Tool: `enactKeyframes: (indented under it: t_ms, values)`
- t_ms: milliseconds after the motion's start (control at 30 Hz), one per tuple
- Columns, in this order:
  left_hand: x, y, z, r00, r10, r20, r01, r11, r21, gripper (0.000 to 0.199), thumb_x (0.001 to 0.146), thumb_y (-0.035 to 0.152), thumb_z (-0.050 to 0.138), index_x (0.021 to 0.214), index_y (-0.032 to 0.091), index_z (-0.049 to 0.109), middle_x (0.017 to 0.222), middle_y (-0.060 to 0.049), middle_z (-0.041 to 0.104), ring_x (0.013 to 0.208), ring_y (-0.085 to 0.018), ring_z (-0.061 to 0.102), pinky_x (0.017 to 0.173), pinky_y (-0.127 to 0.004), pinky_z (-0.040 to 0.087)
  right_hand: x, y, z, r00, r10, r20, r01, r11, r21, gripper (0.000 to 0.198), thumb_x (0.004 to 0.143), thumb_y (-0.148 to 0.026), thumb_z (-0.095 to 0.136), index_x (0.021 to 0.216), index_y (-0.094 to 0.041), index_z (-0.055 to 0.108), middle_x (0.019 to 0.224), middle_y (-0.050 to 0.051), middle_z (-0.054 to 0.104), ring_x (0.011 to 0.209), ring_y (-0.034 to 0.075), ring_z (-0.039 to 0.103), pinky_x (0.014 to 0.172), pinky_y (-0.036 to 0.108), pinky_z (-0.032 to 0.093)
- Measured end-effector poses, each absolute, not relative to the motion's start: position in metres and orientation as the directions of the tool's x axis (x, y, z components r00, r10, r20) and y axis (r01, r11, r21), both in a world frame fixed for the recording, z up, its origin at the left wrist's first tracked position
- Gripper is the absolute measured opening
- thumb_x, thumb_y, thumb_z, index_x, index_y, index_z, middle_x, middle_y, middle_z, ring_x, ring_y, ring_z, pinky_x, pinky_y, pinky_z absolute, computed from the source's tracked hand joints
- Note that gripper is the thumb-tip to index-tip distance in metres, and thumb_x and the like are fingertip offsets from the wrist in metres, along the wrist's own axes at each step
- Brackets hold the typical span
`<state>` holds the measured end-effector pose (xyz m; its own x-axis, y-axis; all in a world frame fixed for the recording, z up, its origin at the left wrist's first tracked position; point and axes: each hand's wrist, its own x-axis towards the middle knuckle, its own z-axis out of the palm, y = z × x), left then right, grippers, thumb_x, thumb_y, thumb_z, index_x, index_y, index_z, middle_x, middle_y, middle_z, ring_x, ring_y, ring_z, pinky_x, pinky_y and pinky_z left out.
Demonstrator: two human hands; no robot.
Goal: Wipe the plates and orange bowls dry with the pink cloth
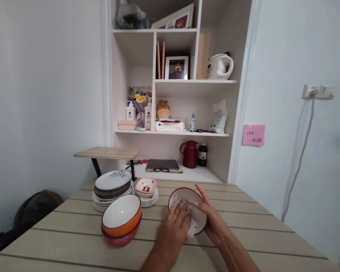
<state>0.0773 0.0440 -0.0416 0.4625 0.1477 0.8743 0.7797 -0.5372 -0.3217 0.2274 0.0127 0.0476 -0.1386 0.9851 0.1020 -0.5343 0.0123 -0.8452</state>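
Note:
A white-lined bowl [200, 221] with a dark rim is tilted toward me above the table. My right hand [214, 223] grips its right side, thumb at the rim and index finger stretched out past it. Inside the bowl, my left hand [174, 228] presses a crumpled whitish cloth [193, 226] against the surface; part of the cloth hangs over the near rim. To the left, an orange bowl [123, 217] rests in a red bowl [121, 238]. Behind them stand a stack of plates [113, 181] and small pink-rimmed dishes [146, 186] on white saucers [150, 200].
The slatted wooden table [249, 223] meets a shelf unit at the back. A small raised stand [107, 152] is behind the plates. On the low shelf are a laptop [163, 165], glasses, a red jug [190, 154] and a dark bottle [203, 155].

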Motion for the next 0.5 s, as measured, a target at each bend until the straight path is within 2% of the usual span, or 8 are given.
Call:
enactKeyframes:
  t_ms: [133, 233, 333, 500]
  values:
    - [0.074, 0.044, -0.034, 0.373, 0.085, 0.924, 0.786, -0.558, -0.266, 0.027, 0.098, 0.019, 0.042, 0.107, 0.02, 0.067, 0.125, -0.004, 0.068, 0.117, -0.022, 0.062, 0.103, -0.042, 0.049, 0.216, 0.011, 0.049, -0.127, 0.981, 0.143, -0.592, 0.041, -0.805, 0.102, 0.065, -0.034, 0.081, 0.15, -0.038, 0.025, 0.112, 0.007, 0.074, 0.099, 0.029, 0.07, 0.091, 0.045, 0.047]
    - [0.067, 0.042, -0.025, 0.43, 0.074, 0.9, 0.767, -0.556, -0.32, 0.031, 0.098, 0.017, 0.039, 0.111, 0.02, 0.067, 0.128, -0.005, 0.066, 0.117, -0.021, 0.062, 0.101, -0.042, 0.051, 0.212, 0.014, 0.044, -0.115, 0.978, 0.171, -0.602, 0.069, -0.796, 0.106, 0.064, -0.033, 0.082, 0.152, -0.036, 0.022, 0.112, 0.007, 0.074, 0.103, 0.029, 0.069, 0.095, 0.046, 0.045]
    - [0.06, 0.041, -0.019, 0.512, 0.075, 0.856, 0.738, -0.548, -0.394, 0.031, 0.097, 0.017, 0.039, 0.112, 0.019, 0.066, 0.129, -0.007, 0.066, 0.115, -0.02, 0.063, 0.097, -0.039, 0.054, 0.21, 0.017, 0.037, -0.093, 0.978, 0.186, -0.599, 0.095, -0.795, 0.109, 0.064, -0.034, 0.082, 0.153, -0.034, 0.019, 0.108, 0.008, 0.075, 0.098, 0.03, 0.07, 0.092, 0.046, 0.046]
    - [0.06, 0.04, -0.02, 0.507, 0.12, 0.854, 0.751, -0.547, -0.369, 0.033, 0.096, 0.016, 0.039, 0.118, 0.017, 0.064, 0.126, -0.008, 0.067, 0.115, -0.02, 0.063, 0.095, -0.036, 0.055, 0.205, 0.013, 0.034, -0.088, 0.968, 0.236, -0.614, 0.134, -0.778, 0.107, 0.066, -0.034, 0.081, 0.153, -0.035, 0.018, 0.113, 0.007, 0.073, 0.096, 0.027, 0.069, 0.091, 0.044, 0.047]
